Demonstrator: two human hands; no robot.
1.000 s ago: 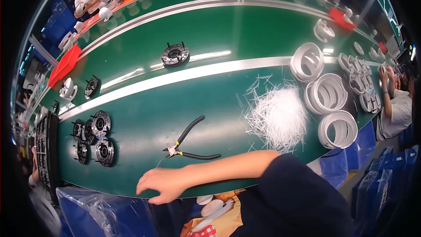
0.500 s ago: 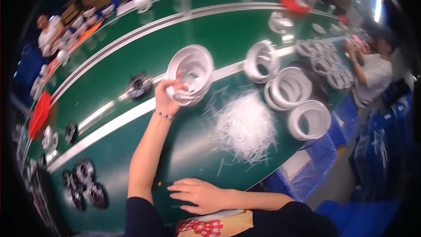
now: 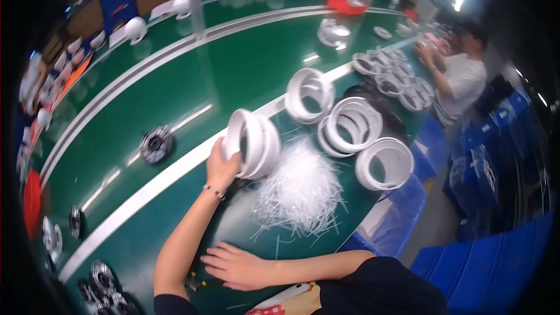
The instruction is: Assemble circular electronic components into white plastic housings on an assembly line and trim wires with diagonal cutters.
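My left hand (image 3: 223, 166) is closed on the rim of a white ring-shaped housing (image 3: 265, 147), which looks like two or more nested rings. It is tilted with its opening toward the left, beside a heap of thin white plastic strips (image 3: 303, 189). My right hand (image 3: 239, 265) lies flat, fingers spread and holding nothing, over the green table near its front edge. Close to its fingertips is a small dark tool with yellow bits (image 3: 194, 282), too blurred to name. More white rings stand right of the heap: a single one (image 3: 309, 96), a stack (image 3: 356, 123) and another (image 3: 385, 163).
Beyond a pale rail runs a green conveyor (image 3: 251, 64) carrying a dark round part (image 3: 156, 144). Dark shiny round parts (image 3: 105, 289) lie at the lower left. Blue lined bins (image 3: 402, 216) stand at the right edge. A co-worker (image 3: 458, 79) works at the far right.
My left hand has lowered the white housing toward the table beside the strips and turned its opening leftward. My right hand stays flat. The whole view has shifted.
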